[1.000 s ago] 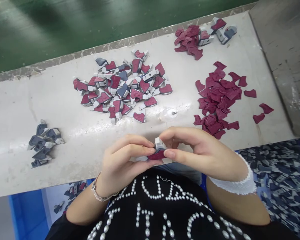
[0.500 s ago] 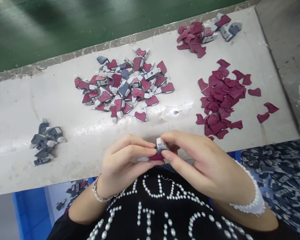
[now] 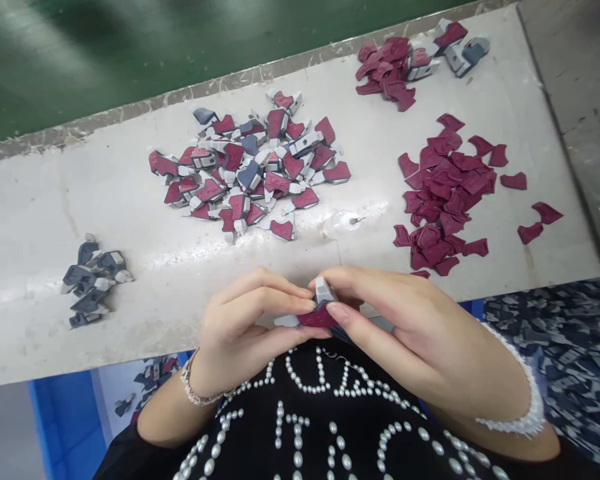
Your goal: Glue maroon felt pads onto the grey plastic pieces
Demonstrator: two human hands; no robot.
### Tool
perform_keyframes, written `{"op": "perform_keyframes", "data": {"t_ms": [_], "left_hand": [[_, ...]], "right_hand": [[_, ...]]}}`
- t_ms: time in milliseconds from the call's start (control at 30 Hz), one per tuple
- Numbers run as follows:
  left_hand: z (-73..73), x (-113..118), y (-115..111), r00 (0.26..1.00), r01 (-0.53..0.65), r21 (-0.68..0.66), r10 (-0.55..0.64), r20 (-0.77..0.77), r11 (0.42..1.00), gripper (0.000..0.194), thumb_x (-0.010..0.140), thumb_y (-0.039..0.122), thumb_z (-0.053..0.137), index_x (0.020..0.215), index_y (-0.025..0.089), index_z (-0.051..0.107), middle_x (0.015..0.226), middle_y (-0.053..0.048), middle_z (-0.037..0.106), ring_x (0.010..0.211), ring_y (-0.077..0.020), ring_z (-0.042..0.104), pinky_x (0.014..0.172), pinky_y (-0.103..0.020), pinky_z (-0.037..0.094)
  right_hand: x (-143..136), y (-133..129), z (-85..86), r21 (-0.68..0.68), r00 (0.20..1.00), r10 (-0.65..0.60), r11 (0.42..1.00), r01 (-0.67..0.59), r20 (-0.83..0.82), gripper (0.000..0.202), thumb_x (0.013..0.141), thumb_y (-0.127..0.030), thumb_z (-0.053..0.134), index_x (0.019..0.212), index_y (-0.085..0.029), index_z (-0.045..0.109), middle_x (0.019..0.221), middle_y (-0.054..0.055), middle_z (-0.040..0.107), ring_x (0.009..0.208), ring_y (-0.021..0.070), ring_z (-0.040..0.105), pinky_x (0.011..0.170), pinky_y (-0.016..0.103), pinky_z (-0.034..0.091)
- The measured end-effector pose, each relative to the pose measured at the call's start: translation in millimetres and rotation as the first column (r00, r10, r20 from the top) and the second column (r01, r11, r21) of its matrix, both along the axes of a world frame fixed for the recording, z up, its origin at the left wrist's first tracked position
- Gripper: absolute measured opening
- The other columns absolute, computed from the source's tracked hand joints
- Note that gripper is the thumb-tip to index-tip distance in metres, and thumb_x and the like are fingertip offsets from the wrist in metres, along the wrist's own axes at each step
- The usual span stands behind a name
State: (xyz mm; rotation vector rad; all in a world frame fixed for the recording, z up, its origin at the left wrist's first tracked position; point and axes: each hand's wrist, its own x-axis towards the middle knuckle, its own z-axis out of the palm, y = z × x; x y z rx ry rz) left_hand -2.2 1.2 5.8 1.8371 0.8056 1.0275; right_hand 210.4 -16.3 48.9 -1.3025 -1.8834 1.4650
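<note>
Between both hands, just over the table's near edge, is a small part in white, dark grey and maroon; its maroon face is turned toward me. My left hand pinches it from the left with thumb and fingertips. My right hand grips its right side, thumb against the maroon face and fingers behind. A heap of similar parts with maroon faces lies beyond my hands. To the right is a pile of loose maroon pieces. At the left sit several grey-and-white parts without maroon faces.
The white table slants across the view. Another maroon pile lies at the back right, beside a few assembled parts. Below the table are a blue bin at left and a mass of grey parts at right.
The held part has tilted so that more of its maroon face shows. My right hand has shifted slightly, and the view has moved a little.
</note>
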Motion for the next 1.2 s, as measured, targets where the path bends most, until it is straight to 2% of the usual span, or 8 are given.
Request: {"op": "perform_keyframes", "data": {"t_ms": [233,333,567,667,800,933,1067,1200], "left_hand": [[-0.2,3.1,-1.5,0.999,-0.001,0.07,0.005,-0.049,0.998,0.025,0.078,0.022,0.083,0.099,0.019,0.07,0.092,-0.003,0.073,0.078,-0.0134,0.072,0.066,-0.024,0.064],[-3.9,3.2,-3.6,0.999,-0.031,0.077,0.033,-0.034,0.997,0.028,0.076,0.019,0.084,0.1,0.018,0.07,0.093,-0.003,0.073,0.08,-0.0135,0.072,0.068,-0.024,0.063],[-8.5,1.0,-6.9,0.992,-0.086,-0.195,0.066,-0.105,0.977,0.028,0.079,0.017,0.081,0.103,0.019,0.067,0.091,-0.003,0.072,0.081,-0.0152,0.07,0.071,-0.027,0.061],[-5.8,1.3,-6.6,0.985,-0.071,-0.206,0.036,-0.167,0.976,0.017,0.079,0.021,0.081,0.091,0.019,0.068,0.075,0.0,0.069,0.066,-0.0123,0.064,0.059,-0.024,0.054],[-5.3,2.4,-4.4,0.996,-0.039,-0.275,0.014,-0.092,0.961,0.019,0.075,0.019,0.084,0.076,0.018,0.066,0.067,0.002,0.067,0.06,-0.011,0.061,0.054,-0.023,0.051],[-6.6,1.9,0.4,0.995,-0.005,-0.301,-0.025,-0.094,0.954,0.019,0.074,0.023,0.085,0.08,0.018,0.068,0.071,0.001,0.07,0.062,-0.0126,0.064,0.056,-0.024,0.054],[-2.5,0.4,1.5,0.989,0.018,-0.236,-0.052,-0.138,0.971,0.015,0.08,0.025,0.081,0.087,0.019,0.069,0.076,-0.001,0.072,0.066,-0.0139,0.067,0.059,-0.024,0.055],[3.0,-2.1,-3.2,0.978,-0.055,-0.161,0.021,-0.208,0.985,0.025,0.08,0.036,0.079,0.071,0.018,0.063,0.059,0.001,0.063,0.053,-0.0131,0.057,0.049,-0.025,0.046]], "right_hand": [[-3.1,0.9,3.1,0.036,0.995,-0.038,0.999,0.035,0.088,0.017,0.099,-0.015,0.045,0.086,-0.02,0.055,0.069,-0.005,0.05,0.059,0.0111,0.047,0.059,0.028,0.037],[-2.9,-1.7,1.6,0.042,0.994,-0.03,0.999,0.026,0.108,0.014,0.101,-0.018,0.044,0.093,-0.02,0.056,0.075,-0.004,0.055,0.066,0.012,0.052,0.062,0.028,0.04],[-5.0,-10.9,-6.6,0.196,0.985,0.027,0.979,-0.061,0.169,0.035,0.1,-0.011,0.043,0.133,-0.015,0.051,0.115,0.007,0.066,0.105,0.0205,0.06,0.089,0.035,0.052],[-5.1,-11.9,-6.4,0.268,0.966,0.075,0.953,-0.142,0.247,0.046,0.093,-0.001,0.042,0.136,-0.012,0.052,0.112,0.01,0.068,0.101,0.0257,0.061,0.084,0.042,0.057],[-0.8,-10.9,-5.2,0.281,0.953,0.154,0.932,-0.228,0.263,0.06,0.087,0.005,0.04,0.142,-0.016,0.049,0.111,0.011,0.069,0.097,0.0278,0.062,0.077,0.045,0.061],[1.8,-8.6,-5.1,0.231,0.967,0.131,0.956,-0.181,0.217,0.061,0.091,0.001,0.041,0.147,-0.023,0.045,0.116,0.008,0.068,0.103,0.0249,0.063,0.083,0.042,0.061],[-0.6,-5.3,-2.7,0.2,0.983,0.076,0.974,-0.109,0.166,0.05,0.096,-0.007,0.043,0.142,-0.025,0.052,0.119,0.006,0.069,0.108,0.0227,0.065,0.091,0.038,0.059],[-5.6,2.3,0.1,0.273,0.999,0.021,0.962,-0.027,0.026,0.051,0.091,-0.017,0.048,0.136,-0.038,0.057,0.105,0.003,0.075,0.095,0.0269,0.073,0.08,0.037,0.065]]}}
